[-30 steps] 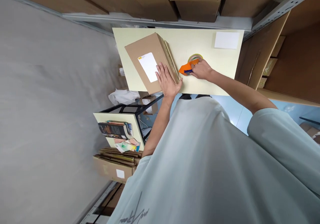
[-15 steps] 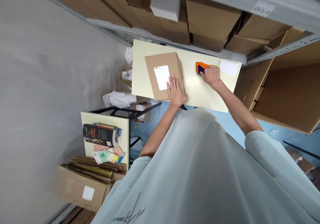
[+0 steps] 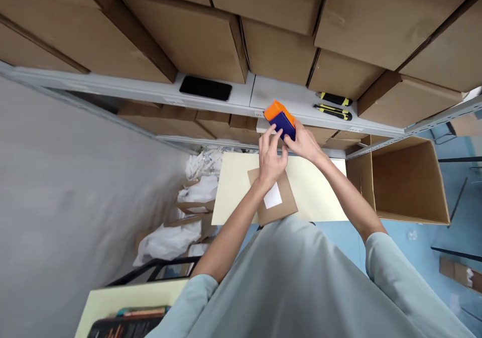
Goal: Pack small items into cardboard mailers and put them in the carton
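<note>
My right hand is closed around an orange and dark-blue handheld tool, raised above the table in front of the shelf. My left hand is beside it, fingers bent and apart, their tips at the tool's blue side; whether they press on it is hard to make out. Below the hands, a flat brown cardboard package with a white label lies on the pale yellow table. Its near edge reaches my shirt, and my left hand and forearm hide part of it.
On the grey shelf ahead are a black phone and two yellow-black utility knives, below stacked cardboard boxes. A large open carton stands right. White crumpled packing material is at left, near another table with books.
My left hand has left the package and come up to the tool. My right hand has lifted the tool and brought it left. The view has tilted up, and the package now lies nearer my body.
</note>
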The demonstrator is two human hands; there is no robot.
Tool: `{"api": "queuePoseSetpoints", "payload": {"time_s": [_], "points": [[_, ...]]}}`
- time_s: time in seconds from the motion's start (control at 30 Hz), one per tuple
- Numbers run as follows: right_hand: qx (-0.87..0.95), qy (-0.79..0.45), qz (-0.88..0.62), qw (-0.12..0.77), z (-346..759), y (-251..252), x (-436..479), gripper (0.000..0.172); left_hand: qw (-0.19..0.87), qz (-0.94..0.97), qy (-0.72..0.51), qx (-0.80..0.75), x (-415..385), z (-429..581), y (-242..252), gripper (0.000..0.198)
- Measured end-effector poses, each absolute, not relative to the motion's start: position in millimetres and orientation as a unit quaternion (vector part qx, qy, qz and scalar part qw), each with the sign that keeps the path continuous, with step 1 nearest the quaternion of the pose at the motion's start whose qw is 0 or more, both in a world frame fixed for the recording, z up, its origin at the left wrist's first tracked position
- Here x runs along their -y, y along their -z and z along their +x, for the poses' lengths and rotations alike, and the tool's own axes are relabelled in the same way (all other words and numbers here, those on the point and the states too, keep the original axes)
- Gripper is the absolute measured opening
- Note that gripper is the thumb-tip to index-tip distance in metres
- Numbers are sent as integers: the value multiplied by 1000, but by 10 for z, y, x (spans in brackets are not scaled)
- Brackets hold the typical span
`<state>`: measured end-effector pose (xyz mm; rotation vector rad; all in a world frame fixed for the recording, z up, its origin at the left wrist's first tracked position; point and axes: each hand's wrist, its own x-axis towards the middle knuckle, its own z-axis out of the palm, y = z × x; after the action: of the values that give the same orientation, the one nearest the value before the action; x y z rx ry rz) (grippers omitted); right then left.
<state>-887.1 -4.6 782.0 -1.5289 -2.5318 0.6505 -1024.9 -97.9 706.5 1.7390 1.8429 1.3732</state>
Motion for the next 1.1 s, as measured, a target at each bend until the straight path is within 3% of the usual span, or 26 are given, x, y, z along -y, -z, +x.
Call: {"api": "queuePoseSetpoints", "payload": {"time_s": [0.23,0.47,0.57,0.67,0.9,1.1], "points": [[879,-87,-469,31,-9620,-7863,-1008,51,155,633,-466,-598,357,-10752,-7278,55],[851,-55,-520,56,-9655,-7852,-1167,56,229,638,-422,-602,1175,-10598,-6769,54],[825,-46,-542,153,-9389,-7775,-709,59,282,636,-370,-616,1642,-10536,-6361,53],[779,-91,-572,239,-8864,-7331,82,68,340,639,-303,-620,2110,-10456,-5995,52],[506,-345,-772,167,-7735,-5703,2648,101,396,683,-174,-589,2666,-10040,-5615,58],[319,-558,-742,189,-7829,-5359,3405,115,392,688,-119,-600,2610,-9726,-5491,76]]}}
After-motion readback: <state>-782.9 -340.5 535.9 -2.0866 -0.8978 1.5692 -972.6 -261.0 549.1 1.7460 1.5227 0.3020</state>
